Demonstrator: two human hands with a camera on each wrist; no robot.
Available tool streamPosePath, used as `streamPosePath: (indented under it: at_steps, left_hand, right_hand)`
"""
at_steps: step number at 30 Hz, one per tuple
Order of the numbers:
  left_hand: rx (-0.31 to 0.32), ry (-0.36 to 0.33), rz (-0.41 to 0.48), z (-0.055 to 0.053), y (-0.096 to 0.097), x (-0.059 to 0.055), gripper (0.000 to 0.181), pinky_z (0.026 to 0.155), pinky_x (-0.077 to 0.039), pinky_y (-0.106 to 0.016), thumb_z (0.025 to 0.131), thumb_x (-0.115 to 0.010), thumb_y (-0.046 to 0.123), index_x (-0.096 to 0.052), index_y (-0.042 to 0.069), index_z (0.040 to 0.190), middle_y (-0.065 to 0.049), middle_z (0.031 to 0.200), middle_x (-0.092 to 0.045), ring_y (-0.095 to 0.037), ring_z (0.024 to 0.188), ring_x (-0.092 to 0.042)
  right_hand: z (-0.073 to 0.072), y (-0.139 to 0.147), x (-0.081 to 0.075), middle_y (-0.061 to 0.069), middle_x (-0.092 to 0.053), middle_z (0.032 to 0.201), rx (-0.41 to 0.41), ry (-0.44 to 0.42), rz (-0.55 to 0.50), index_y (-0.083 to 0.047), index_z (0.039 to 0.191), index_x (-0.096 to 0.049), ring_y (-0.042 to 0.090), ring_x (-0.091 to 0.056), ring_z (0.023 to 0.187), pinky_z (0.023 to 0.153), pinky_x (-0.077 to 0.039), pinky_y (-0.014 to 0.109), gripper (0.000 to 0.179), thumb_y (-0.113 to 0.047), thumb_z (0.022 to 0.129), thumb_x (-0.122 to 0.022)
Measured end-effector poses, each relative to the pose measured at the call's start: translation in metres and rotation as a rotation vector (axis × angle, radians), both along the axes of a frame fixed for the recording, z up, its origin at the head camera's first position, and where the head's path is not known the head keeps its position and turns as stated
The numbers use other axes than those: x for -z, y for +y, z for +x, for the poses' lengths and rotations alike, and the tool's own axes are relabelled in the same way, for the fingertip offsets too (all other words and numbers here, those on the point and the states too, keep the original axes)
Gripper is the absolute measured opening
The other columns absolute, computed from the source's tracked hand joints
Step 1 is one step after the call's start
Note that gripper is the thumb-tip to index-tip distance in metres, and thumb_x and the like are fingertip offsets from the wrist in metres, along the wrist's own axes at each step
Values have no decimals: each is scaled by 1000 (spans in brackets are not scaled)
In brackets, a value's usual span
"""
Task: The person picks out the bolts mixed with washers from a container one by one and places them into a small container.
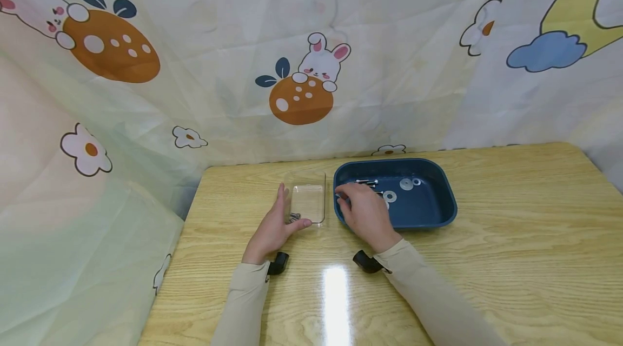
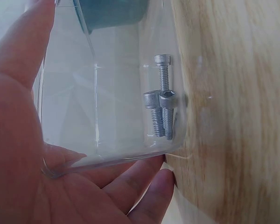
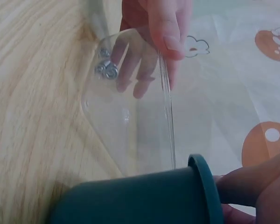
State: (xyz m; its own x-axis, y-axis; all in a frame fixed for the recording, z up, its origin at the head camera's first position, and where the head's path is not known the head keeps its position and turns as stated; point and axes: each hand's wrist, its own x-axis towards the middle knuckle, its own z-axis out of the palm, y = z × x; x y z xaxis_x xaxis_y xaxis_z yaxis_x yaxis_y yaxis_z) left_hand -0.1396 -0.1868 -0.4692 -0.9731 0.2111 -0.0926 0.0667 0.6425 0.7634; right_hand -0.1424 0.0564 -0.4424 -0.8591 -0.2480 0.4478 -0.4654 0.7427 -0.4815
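Observation:
A clear plastic box [image 1: 308, 172] stands on the table with several silver socket-head bolts [image 2: 164, 100] in its near left corner. My left hand [image 1: 272, 230] holds the box around that corner, thumb along the near side and fingers along the left. Just right of it sits a dark blue basin [image 1: 445, 211] with bolts [image 1: 367, 181] and flat washers [image 1: 406, 184] on its floor. Over the basin's left end my right hand [image 1: 367, 213] bends its index finger and thumb toward each other at the rim. In the right wrist view the basin's rim hides these fingertips; I cannot tell what they hold.
Box and basin stand side by side near the back of the wood-grain table [image 1: 511, 259], with a narrow gap between them. A patterned cloth [image 1: 233, 65] hangs behind and to the left. Black wrist-worn pieces [image 1: 368, 262] stick out from both sleeves.

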Motion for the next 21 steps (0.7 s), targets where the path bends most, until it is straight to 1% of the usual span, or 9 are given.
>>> streamPosePath:
  at_steps: [5, 9, 12, 15, 21]
  left_hand:
    - [0, 4, -4, 0, 1, 0, 119, 116, -28, -51, 88, -78, 41, 11, 13, 161, -11, 166, -15, -30, 148, -27]
    - [-4, 3, -9, 0, 1, 0, 119, 116, -29, -51, 87, -78, 42, 11, 13, 161, -10, 166, -15, -30, 148, -28]
    - [-4, 2, -11, 0, 1, 0, 119, 116, -28, -51, 87, -78, 42, 10, 13, 161, -10, 166, -16, -30, 148, -28]
    - [-3, 3, -12, 0, 1, -1, 120, 116, -28, -51, 87, -78, 42, 11, 12, 161, -10, 166, -16, -30, 148, -27]
    - [0, 2, -10, 0, 1, -1, 119, 116, -29, -51, 88, -78, 41, 11, 12, 161, -11, 166, -15, -31, 148, -28]
  right_hand:
    - [1, -6, 1, 4, -69, 89, -4, 13, 0, -9, 106, -76, 19, -63, 74, 58, -51, 33, 17, -9, 89, -76]
    - [3, -10, 1, 5, -71, 90, -12, 39, -10, -9, 105, -76, 22, -64, 77, 60, -53, 36, 17, -8, 88, -77]
    - [3, -13, 0, 6, -72, 92, -21, 54, -15, -9, 104, -76, 24, -66, 81, 66, -55, 39, 17, -7, 88, -78]
    - [3, -16, -1, 5, -71, 91, -33, 59, -12, -9, 104, -76, 23, -66, 82, 68, -54, 40, 17, -7, 88, -78]
    - [4, -21, 0, 1, -69, 90, -61, 33, -9, -12, 105, -76, 18, -61, 77, 60, -49, 32, 16, -9, 90, -76]
